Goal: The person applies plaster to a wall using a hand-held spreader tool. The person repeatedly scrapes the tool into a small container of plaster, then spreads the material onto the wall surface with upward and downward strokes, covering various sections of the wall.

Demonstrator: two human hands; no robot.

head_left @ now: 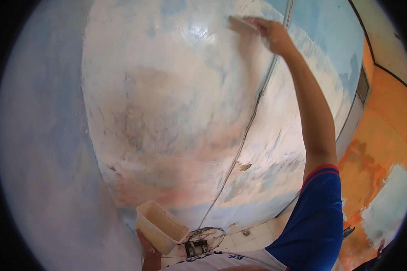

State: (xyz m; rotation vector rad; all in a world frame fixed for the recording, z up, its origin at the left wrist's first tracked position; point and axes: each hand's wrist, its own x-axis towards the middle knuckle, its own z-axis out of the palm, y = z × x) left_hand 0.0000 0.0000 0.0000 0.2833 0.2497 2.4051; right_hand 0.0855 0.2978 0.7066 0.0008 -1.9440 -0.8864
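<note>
High on the patchy wall (167,104), my right hand (276,37) is closed around a flat putty knife (243,24). Its blade is seen nearly edge-on and slightly blurred, close to or against the wall; contact cannot be made out. White filler spreads over old blue and reddish paint there, with a wet shine left of the blade. Low down, my left hand (148,246) grips a cream rectangular plastic tub (160,222) from its near side. The tub is tilted, and pale filler coats its inside; how much it holds is unclear. Part of my left hand is hidden behind the tub.
A cable (239,156) runs down the wall beside my right arm. A bluish side wall (45,135) stands close on the left. Below, a dark box-like object (196,248) with looped wires sits on the tiled floor (257,237). An orange wall (384,122) with pale patches is at the right.
</note>
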